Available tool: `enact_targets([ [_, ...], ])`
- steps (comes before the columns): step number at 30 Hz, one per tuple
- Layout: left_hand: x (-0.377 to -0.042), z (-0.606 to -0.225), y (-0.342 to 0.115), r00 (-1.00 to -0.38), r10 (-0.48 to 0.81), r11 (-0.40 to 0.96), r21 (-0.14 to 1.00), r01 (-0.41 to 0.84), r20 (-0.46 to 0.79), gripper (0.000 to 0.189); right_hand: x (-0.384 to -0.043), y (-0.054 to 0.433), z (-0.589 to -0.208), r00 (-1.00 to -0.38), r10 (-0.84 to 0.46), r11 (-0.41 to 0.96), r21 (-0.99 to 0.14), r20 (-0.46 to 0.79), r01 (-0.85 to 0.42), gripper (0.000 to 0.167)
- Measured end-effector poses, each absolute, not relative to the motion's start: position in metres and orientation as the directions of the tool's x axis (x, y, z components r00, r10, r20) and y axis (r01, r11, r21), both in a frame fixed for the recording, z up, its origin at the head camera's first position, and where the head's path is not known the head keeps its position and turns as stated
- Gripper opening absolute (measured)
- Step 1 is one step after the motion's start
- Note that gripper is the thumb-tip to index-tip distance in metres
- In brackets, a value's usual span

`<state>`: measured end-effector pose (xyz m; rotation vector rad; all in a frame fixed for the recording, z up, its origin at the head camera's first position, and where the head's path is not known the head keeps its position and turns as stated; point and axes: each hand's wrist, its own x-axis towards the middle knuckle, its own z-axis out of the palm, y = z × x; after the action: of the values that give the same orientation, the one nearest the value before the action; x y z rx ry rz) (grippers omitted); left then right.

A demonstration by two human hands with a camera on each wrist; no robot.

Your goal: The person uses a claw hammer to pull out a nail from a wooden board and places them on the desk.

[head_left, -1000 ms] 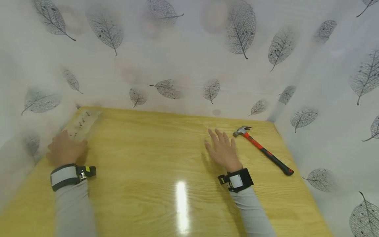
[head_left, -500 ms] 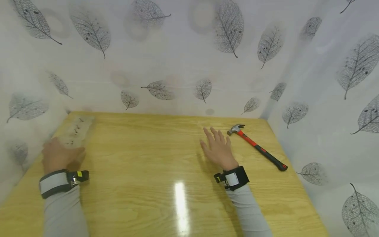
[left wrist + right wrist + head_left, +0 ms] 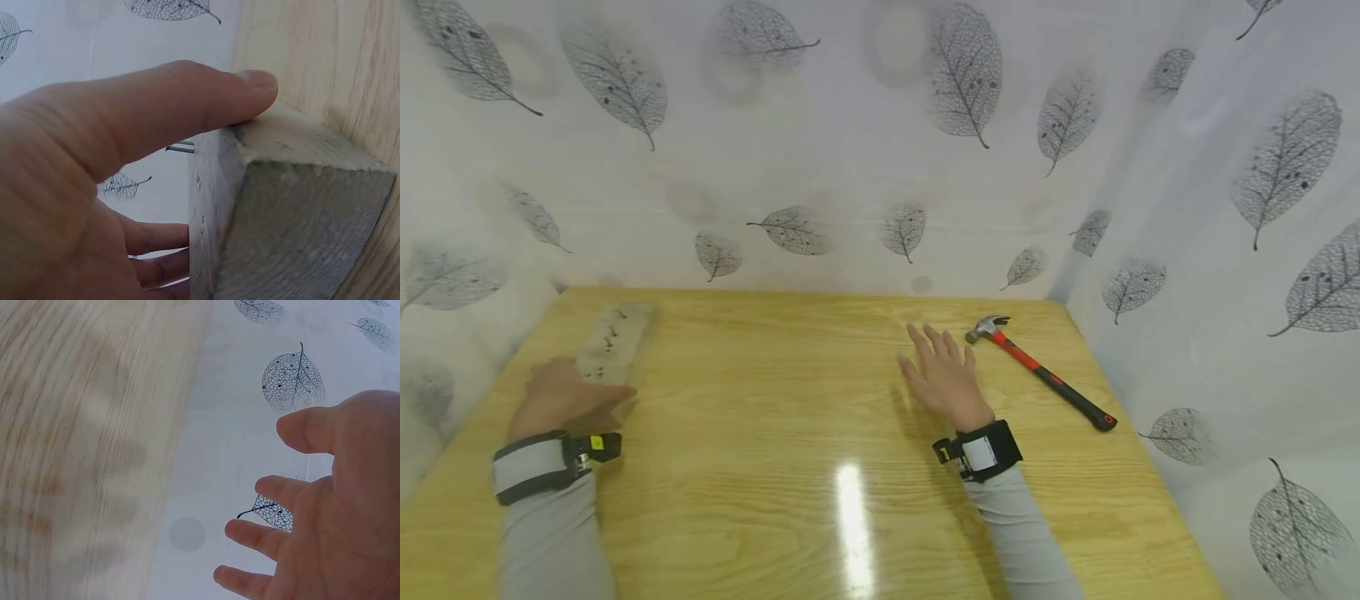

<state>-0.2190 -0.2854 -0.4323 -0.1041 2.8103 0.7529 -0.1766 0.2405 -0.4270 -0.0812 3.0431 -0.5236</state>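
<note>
At the left side of the table, my left hand [image 3: 563, 395] holds the near end of a pale wooden block [image 3: 627, 340]. Several nails [image 3: 611, 335] stick up from the block's top in the head view. Close up in the left wrist view, the thumb [image 3: 206, 94] lies along one side of the block [image 3: 300, 219], with the other fingers at the opposite side. My right hand [image 3: 946, 383], fingers spread and holding nothing, is over the right half of the table. Just right of it lies a claw hammer [image 3: 1037, 372] with a red and black handle.
The wood-grain table [image 3: 760, 400] has a bright light reflection near its front. White curtain [image 3: 842, 158] printed with grey leaves encloses the back and both sides, meeting the table edges.
The left hand has shifted the block rightward, away from the table's left edge. My right hand and the hammer stay about where they were, while the head view has turned slightly.
</note>
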Motion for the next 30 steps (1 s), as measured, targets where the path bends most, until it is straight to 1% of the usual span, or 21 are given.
enact_targets([
  [3,-0.223,-0.434,-0.278,-0.973,0.035,0.87,0.487,-0.083,-0.228,0.097,-0.176,0.241,-0.427,-0.997,-0.056,0.942,-0.333,-0.051,-0.036,0.062],
  [5,-0.225,-0.434,-0.271,-0.971,0.058,0.871,0.487,-0.064,-0.232,0.098,-0.176,0.242,-0.426,-0.997,-0.053,0.942,-0.333,-0.052,-0.033,0.061],
  [7,-0.226,-0.434,-0.264,-0.968,0.088,0.878,0.477,-0.037,-0.237,0.104,-0.175,0.242,-0.425,-0.997,-0.052,0.943,-0.331,-0.056,-0.03,0.061],
  [10,-0.229,-0.433,-0.256,-0.96,0.115,0.882,0.471,-0.02,-0.257,0.121,-0.174,0.241,-0.424,-0.996,-0.055,0.941,-0.336,-0.065,-0.03,0.062],
  [13,-0.232,-0.432,-0.246,-0.952,0.141,0.893,0.449,0.004,-0.27,0.127,-0.174,0.24,-0.424,-0.996,-0.064,0.94,-0.338,-0.069,-0.037,0.062],
  [17,-0.235,-0.43,-0.227,-0.947,0.158,0.901,0.433,0.023,-0.279,0.12,-0.175,0.241,-0.425,-0.996,-0.064,0.942,-0.334,-0.069,-0.038,0.062],
  [24,-0.237,-0.428,-0.198,-0.945,0.207,0.886,0.459,0.071,-0.253,0.118,-0.174,0.241,-0.423,-0.996,-0.07,0.939,-0.34,-0.052,-0.048,0.061],
  [30,-0.24,-0.431,-0.18,-0.937,0.286,0.848,0.508,0.152,-0.198,0.103,-0.176,0.242,-0.422,-0.996,-0.069,0.938,-0.343,-0.05,-0.047,0.061],
])
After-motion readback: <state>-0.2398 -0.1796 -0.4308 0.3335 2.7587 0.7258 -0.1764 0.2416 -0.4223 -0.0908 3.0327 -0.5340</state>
